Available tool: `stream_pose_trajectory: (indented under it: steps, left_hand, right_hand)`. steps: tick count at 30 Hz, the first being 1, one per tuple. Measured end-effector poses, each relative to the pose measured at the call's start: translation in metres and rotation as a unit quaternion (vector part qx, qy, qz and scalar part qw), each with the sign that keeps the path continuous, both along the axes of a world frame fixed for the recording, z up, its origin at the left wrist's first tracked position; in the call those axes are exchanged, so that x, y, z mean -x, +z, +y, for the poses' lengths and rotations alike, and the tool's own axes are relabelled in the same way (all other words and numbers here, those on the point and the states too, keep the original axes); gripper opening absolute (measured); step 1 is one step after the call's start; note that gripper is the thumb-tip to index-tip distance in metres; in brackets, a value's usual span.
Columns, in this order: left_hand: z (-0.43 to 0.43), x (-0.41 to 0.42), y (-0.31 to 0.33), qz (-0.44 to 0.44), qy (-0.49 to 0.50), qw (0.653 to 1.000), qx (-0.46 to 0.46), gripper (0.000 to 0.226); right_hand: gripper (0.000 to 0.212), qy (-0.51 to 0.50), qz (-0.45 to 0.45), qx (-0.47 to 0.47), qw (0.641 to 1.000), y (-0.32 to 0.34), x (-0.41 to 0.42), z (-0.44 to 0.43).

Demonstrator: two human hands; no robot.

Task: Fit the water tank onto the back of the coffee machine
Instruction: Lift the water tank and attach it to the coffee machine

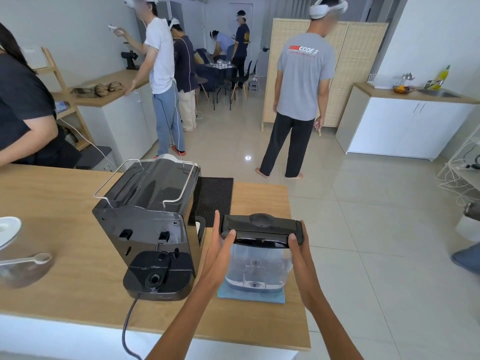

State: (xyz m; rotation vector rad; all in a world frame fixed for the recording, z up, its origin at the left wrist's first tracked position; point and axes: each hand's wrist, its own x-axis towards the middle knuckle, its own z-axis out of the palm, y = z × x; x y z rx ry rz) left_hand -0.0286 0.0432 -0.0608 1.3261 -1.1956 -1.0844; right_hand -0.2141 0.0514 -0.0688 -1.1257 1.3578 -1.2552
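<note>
The water tank (257,263) is clear plastic with a black lid and stands on a blue cloth (250,297) near the counter's right edge. My left hand (217,252) presses its left side, thumb on the lid. My right hand (298,253) grips its right side. The black coffee machine (150,222) stands just left of the tank with its back toward me. Its empty rear base plate (158,275) with the inlet shows at the bottom.
A black rubber mat (214,197) lies behind the tank. The power cord (128,323) drops over the counter's front edge. A white plate (7,229) and a spoon (28,259) sit at far left. Several people stand in the room beyond the wooden counter (65,287).
</note>
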Motion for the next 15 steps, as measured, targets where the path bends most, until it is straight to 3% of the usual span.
stream_pose_trajectory:
  steps: [6,15]
  left_hand:
    - [0.005,0.014,0.013,0.075,0.037,0.996,-0.008,0.069]
    - [0.042,-0.001,0.050,0.112,0.079,0.990,0.015,0.068]
  right_hand:
    - [0.076,-0.034,-0.064,0.011,0.997,0.005,-0.014,0.002]
    - [0.062,-0.068,-0.052,0.088,0.992,0.045,-0.029,0.033]
